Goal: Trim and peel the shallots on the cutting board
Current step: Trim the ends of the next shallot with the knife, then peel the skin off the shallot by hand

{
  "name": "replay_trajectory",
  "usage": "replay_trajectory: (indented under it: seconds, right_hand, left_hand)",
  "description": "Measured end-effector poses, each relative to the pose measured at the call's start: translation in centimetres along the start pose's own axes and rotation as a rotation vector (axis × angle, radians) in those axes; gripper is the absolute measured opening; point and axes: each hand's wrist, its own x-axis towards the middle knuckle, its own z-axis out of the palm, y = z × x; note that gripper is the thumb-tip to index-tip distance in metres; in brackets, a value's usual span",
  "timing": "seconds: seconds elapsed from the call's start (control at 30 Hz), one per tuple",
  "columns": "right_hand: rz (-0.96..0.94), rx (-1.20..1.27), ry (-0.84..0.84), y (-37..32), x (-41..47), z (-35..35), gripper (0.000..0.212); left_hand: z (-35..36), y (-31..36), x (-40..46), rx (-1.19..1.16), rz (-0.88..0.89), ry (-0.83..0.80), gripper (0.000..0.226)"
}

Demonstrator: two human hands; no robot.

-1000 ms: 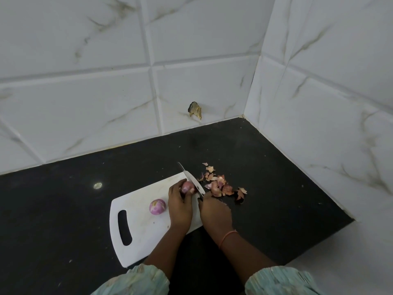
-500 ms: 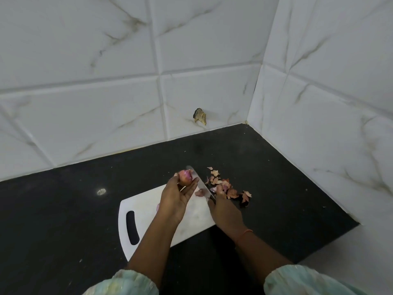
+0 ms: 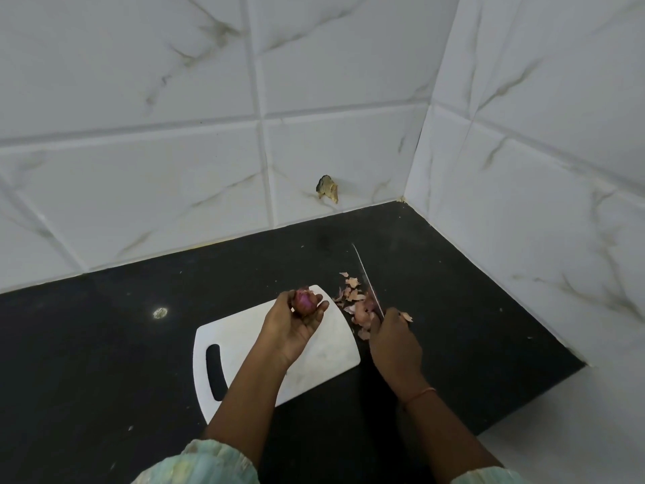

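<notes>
Cutting board [image 3: 324,351]: white, with a dark slot handle at its left end, lying at an angle on the black counter [image 3: 104,344] in the lower centre of the frame; the person's left forearm crosses it.

Shallot [image 3: 304,301]: one seen, purple-pink and glossy, with a ragged bit of skin at its top. It is raised above the far corner of the board, not resting on it.

Left hand [image 3: 296,323]: palm up, fingers and thumb curled round the shallot, gripping it at the fingertips.

Skins [image 3: 356,298]: loose papery pink-brown scraps heaped on the counter just right of the board, between the two hands.

Knife [image 3: 367,281]: thin blade pointing up toward the wall corner, over the skins, well apart from the shallot.

Right hand [image 3: 394,347]: right of centre, closed round the knife handle; the handle itself is hidden
</notes>
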Motion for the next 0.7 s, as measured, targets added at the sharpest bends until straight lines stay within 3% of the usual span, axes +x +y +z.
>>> replay_trajectory:
  seconds: [0.4,0.53,0.7]
  right_hand:
    - [-0.018,0.072,0.016,0.4,0.1,-0.2,0.022]
    - [-0.086,0.057,-0.06,-0.1,-1.1,0.2,0.021]
    - [-0.183,0.081,-0.113,-1.7,-3.3,2.1,0.043]
  left_hand:
    - [0.5,-0.2,-0.2,0.034,-0.062,-0.078,0.042]
    - [0.6,-0.1,-0.5,0.035,-0.046,-0.091,0.039]
    - [1.1,-0.1,-1.0,0.14,0.036,-0.123,0.029]
